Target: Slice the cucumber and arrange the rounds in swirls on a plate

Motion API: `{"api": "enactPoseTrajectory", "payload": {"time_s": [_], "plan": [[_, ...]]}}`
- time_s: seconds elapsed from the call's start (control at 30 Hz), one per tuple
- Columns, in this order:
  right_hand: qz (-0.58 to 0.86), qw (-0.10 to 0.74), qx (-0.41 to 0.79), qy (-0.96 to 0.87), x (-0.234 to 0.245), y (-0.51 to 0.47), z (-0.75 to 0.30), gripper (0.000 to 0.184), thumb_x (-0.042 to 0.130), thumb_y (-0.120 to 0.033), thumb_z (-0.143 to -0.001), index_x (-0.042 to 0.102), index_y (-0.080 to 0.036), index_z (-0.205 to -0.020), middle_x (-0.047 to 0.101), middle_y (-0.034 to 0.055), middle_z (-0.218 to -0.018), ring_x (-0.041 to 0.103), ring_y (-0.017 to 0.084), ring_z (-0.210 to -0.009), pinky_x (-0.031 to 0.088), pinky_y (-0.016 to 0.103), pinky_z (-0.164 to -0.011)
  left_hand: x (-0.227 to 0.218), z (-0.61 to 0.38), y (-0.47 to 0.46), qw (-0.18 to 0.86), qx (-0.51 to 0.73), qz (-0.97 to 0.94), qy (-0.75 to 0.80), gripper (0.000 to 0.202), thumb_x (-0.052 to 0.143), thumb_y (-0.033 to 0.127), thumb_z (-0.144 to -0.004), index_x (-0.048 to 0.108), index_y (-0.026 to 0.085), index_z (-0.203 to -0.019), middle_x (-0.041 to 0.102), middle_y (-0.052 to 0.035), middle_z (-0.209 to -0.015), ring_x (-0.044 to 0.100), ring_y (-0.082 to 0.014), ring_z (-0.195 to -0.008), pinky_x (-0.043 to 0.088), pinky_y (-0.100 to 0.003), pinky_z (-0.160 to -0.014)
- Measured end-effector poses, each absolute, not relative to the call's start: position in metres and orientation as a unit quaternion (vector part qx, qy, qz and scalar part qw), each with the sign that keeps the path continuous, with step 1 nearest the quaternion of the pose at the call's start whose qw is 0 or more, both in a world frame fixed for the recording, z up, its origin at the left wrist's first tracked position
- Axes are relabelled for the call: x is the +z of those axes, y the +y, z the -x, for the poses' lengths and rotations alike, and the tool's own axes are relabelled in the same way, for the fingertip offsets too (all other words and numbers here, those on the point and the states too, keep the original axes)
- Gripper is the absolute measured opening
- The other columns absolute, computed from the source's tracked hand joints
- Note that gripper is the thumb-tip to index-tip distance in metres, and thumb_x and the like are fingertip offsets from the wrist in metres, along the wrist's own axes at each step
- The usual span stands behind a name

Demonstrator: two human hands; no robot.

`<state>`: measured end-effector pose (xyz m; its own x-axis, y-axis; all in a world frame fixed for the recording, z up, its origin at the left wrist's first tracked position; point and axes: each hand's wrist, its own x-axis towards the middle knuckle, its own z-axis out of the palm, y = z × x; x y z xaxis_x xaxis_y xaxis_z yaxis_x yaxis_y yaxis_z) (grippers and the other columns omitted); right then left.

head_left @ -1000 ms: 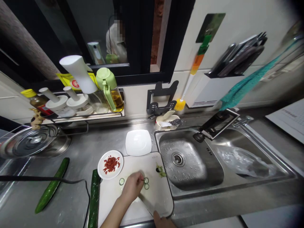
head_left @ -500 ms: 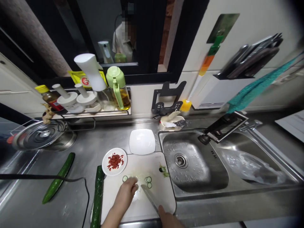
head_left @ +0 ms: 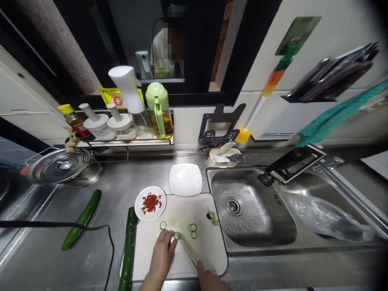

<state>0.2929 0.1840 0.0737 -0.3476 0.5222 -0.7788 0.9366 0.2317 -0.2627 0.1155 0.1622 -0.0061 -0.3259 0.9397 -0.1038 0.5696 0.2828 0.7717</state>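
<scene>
My left hand (head_left: 162,252) is over the white cutting board (head_left: 209,254), its fingers pinched on a small cucumber slice (head_left: 177,235). My right hand (head_left: 209,278), at the bottom of the view, is closed round a knife (head_left: 188,251). The blade points up and left, its tip close to the pinched slice; whether they touch I cannot tell. One loose cucumber slice (head_left: 163,225) lies left of the fingers, and a small group of slices (head_left: 192,228) lies right of them. Along the board's left edge rests a long cucumber (head_left: 129,246).
A round plate (head_left: 137,205) of red pieces overlaps the board's upper left corner. Behind the board stands a white square dish (head_left: 185,180). Green trimmings (head_left: 213,218) lie near the sink (head_left: 257,210). Another cucumber (head_left: 81,220) and a black cable (head_left: 112,242) are at left.
The whole view has shifted slightly, moving the scene rightward. The slice at my left fingertips now shows clearly, and the knife tip is closer to it.
</scene>
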Motion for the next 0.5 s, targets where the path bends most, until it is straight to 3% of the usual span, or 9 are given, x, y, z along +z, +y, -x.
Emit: {"api": "enactPoseTrajectory", "payload": {"time_s": [0.5], "plan": [[-0.512, 0.298, -0.368, 0.717, 0.0814, 0.1852, -0.2823, 0.063, 0.029, 0.003, -0.075, 0.039, -0.015, -0.135, 0.063, 0.0182, -0.107, 0.059, 0.028, -0.102, 0.046, 0.039, -0.081, -0.0118, -0.114, 0.1616, 0.273, 0.322, -0.512, 0.748, 0.018, 0.051, 0.03, -0.083, 0.063, 0.022, -0.093, 0.064, -0.0068, -0.09, 0.062, -0.0207, -0.085, 0.049, -0.033, -0.08]]}}
